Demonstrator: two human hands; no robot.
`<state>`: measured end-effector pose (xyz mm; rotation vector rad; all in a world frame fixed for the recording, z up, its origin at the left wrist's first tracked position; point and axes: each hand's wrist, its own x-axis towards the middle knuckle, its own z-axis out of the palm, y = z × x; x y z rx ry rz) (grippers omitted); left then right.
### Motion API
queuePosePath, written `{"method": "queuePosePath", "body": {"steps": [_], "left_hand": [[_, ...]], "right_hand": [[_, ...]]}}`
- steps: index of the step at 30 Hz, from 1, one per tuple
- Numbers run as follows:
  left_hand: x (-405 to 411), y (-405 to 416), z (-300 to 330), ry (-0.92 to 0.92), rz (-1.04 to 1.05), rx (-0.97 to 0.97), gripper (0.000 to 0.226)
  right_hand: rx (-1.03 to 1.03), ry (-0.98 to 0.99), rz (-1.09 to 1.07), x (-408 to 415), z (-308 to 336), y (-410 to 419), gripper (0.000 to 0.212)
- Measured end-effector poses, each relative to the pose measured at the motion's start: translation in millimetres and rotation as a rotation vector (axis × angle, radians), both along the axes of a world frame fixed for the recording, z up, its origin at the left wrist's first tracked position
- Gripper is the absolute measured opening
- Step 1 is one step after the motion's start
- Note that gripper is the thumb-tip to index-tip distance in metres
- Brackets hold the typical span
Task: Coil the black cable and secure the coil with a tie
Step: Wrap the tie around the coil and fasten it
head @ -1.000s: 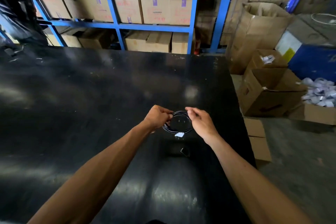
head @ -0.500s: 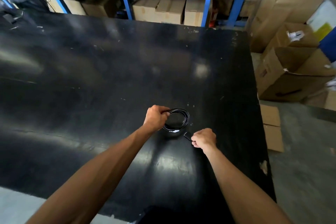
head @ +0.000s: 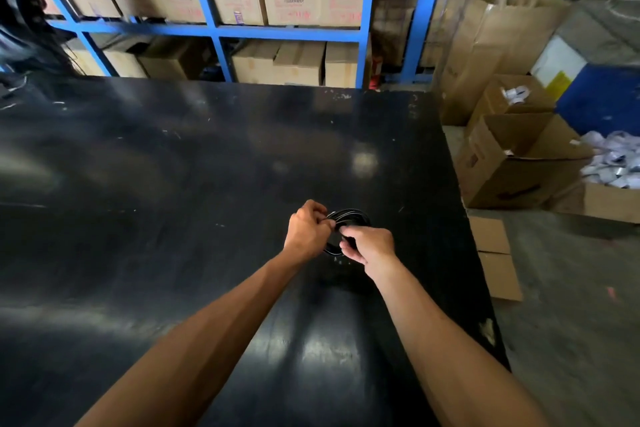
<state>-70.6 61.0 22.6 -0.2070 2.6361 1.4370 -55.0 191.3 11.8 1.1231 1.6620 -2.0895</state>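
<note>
Now tying off the coiled black cable [head: 349, 215]
Left hand [head: 306, 230] pinches the coil's near side; right hand [head: 369, 246] closes beside it, likely wrapping a tie next

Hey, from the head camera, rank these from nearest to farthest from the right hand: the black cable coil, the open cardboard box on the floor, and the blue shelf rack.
1. Black cable coil, touching the right hand, over the table.
2. Open cardboard box, on the floor to the right, past the table's edge.
3. Blue shelf rack, behind the table's far side.
</note>
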Motion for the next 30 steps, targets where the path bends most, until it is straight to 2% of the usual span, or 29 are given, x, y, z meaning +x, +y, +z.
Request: {"method": "queuePosePath", "body": {"steps": [3, 6, 9, 10, 12, 16, 18, 22, 27, 30], "left_hand": [[0, -3, 7, -0.055, -0.054, 0.029, 0.03], [-4, -10, 14, -0.144, -0.084, 0.119, 0.038], [-4, -15, 26, -0.193, -0.131, 0.173, 0.02], [-3, -17, 27, -0.191, -0.127, 0.171, 0.02], [-3, -19, 25, -0.16, -0.085, 0.142, 0.026], [1, -15, 23, -0.09, -0.016, 0.057, 0.031], [5, -11, 21, -0.017, -0.045, 0.005, 0.031], [10, -10, 24, 0.149, -0.106, -0.111, 0.03], [13, -16, 23, 0.333, -0.27, -0.294, 0.039], [15, -18, 14, 0.398, -0.36, -0.315, 0.041]], "right_hand": [[-0.096, 0.025, -0.043, -2, 9, -4, 0.003], [-0.223, 0.041, 0.005, 3, 14, -4, 0.016], [-0.296, 0.085, 0.025, 8, 16, -1, 0.019], [-0.327, 0.109, 0.01, 8, 17, -1, 0.016], [-0.336, 0.171, -0.001, 10, 20, -3, 0.01], [0.033, 0.258, 0.006, 14, 26, -11, 0.021], [0.137, 0.29, -0.017, 14, 31, -13, 0.028], [0.009, 0.321, 0.004, 15, 38, -12, 0.013], [-0.14, 0.27, 0.014, 10, 49, -2, 0.019], [-0.075, 0.23, 0.123, 11, 52, 6, 0.021]]}}
